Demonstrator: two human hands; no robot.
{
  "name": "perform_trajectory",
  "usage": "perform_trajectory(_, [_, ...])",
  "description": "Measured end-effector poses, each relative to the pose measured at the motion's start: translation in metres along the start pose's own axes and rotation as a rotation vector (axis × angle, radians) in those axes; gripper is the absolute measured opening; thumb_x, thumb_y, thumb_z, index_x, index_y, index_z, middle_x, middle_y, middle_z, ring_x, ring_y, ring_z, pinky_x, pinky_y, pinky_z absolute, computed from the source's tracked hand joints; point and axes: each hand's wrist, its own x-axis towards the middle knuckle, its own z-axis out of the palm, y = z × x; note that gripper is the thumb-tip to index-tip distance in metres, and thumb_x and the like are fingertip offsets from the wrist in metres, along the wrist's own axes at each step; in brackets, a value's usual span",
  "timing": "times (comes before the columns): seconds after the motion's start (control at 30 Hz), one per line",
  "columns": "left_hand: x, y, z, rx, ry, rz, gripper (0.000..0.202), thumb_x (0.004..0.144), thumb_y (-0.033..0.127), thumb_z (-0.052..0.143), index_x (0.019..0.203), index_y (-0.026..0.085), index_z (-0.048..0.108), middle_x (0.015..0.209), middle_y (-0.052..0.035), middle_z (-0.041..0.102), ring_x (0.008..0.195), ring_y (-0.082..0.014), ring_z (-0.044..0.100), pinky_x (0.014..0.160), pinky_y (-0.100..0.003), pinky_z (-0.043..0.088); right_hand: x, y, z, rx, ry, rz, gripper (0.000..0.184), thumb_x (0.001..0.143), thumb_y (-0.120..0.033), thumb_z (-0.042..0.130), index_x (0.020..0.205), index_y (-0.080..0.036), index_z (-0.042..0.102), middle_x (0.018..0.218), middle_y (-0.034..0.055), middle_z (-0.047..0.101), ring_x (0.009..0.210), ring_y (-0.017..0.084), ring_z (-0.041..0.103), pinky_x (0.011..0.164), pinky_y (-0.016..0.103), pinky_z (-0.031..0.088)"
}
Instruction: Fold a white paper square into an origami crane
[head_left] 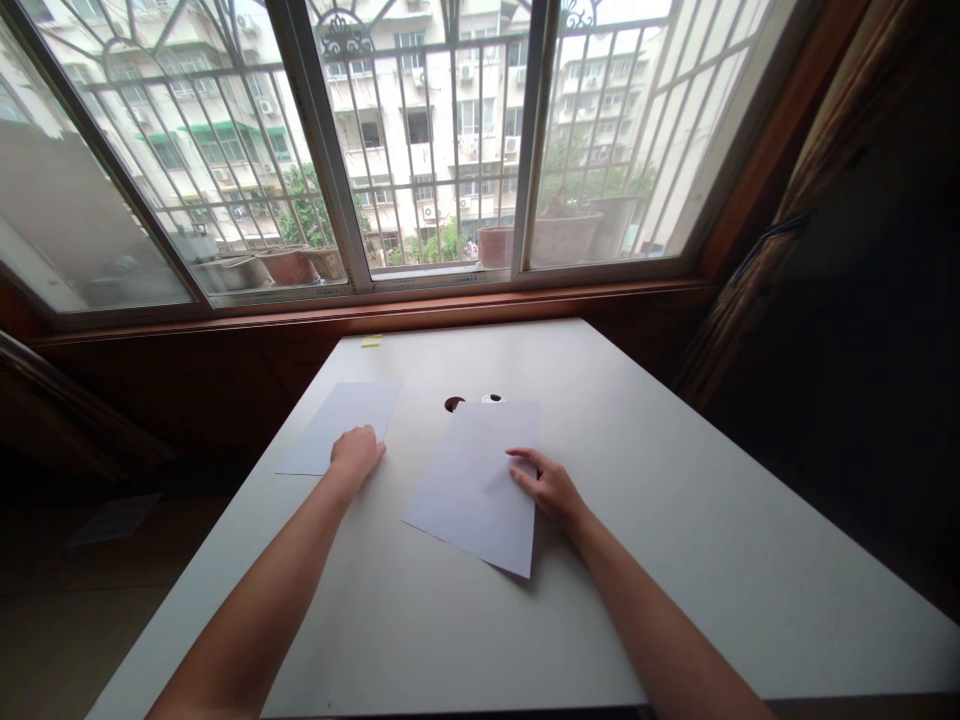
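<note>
On the white table (pixel 480 640) lie two plain white sheets. My left hand (pixel 355 452) rests over the right edge of the left sheet of paper (pixel 330 420). Its fingers are curled in; what they hold, if anything, is hidden. At the right edge of the nearer sheet of paper (pixel 469 490) is my right hand (pixel 547 485). Index finger and thumb show above this sheet with a gap between them, while the other fingers are hidden. The near right corner of the sheet stands slightly off the table, with a shadow under it.
Beyond the nearer sheet are a round reddish-brown hole (pixel 453 404) and a white round piece with a dark opening (pixel 493 398). A yellow sticker (pixel 372 341) marks the far left corner. Past the table runs a wooden windowsill (pixel 300 318). Another paper (pixel 116 518) lies on the floor.
</note>
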Motion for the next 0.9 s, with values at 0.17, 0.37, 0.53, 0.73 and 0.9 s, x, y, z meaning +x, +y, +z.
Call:
perform_trajectory(0.17, [0.000,0.005,-0.002,0.008,-0.002,0.016,0.034,0.091,0.035,0.049,0.106,0.011,0.068,0.108,-0.0210,0.069,0.098,-0.0318,0.069,0.079,-0.037,0.054,0.002,0.003,0.003,-0.057,0.073,-0.036,0.043,0.081,-0.036,0.062,0.122,-0.025,0.067,0.103,0.0049,0.069,0.087,0.021,0.061,0.084,0.035,0.049])
perform_trajectory(0.37, [-0.003,0.007,-0.005,0.016,-0.004,0.042,0.029,0.090,0.024,0.046,0.102,0.012,0.069,0.104,-0.0187,0.070,0.097,-0.0299,0.069,0.080,-0.036,0.053,0.003,0.003,0.002,-0.053,0.085,-0.060,0.041,0.081,-0.033,0.061,0.121,-0.023,0.066,0.117,0.0071,0.067,0.106,0.025,0.059,0.097,0.040,0.045])
perform_trajectory(0.53, [-0.006,0.007,-0.001,0.015,0.017,0.022,0.038,0.095,0.036,0.043,0.115,0.013,0.065,0.116,-0.0191,0.067,0.106,-0.0316,0.064,0.087,-0.040,0.051,0.003,0.000,0.002,-0.088,0.100,-0.091,0.038,0.081,-0.032,0.059,0.118,-0.023,0.066,0.108,0.0075,0.064,0.103,0.026,0.058,0.099,0.042,0.044])
perform_trajectory(0.73, [-0.006,0.004,0.012,0.007,0.007,-0.087,0.063,0.096,0.053,0.035,0.146,0.014,0.042,0.150,-0.0234,0.041,0.132,-0.0400,0.043,0.094,-0.050,0.047,0.005,0.009,0.004,-0.171,0.233,-0.051,0.039,0.080,-0.028,0.056,0.116,-0.020,0.067,0.105,0.0086,0.062,0.095,0.025,0.056,0.097,0.041,0.044])
perform_trajectory(0.9, [-0.001,-0.003,0.015,0.000,-0.015,-0.097,0.063,0.096,0.053,0.034,0.142,0.012,0.045,0.140,-0.0245,0.052,0.121,-0.0370,0.055,0.090,-0.046,0.049,0.007,0.019,0.005,-0.299,0.367,0.004,0.038,0.079,-0.025,0.055,0.113,-0.020,0.068,0.108,0.0097,0.060,0.099,0.027,0.053,0.099,0.042,0.041])
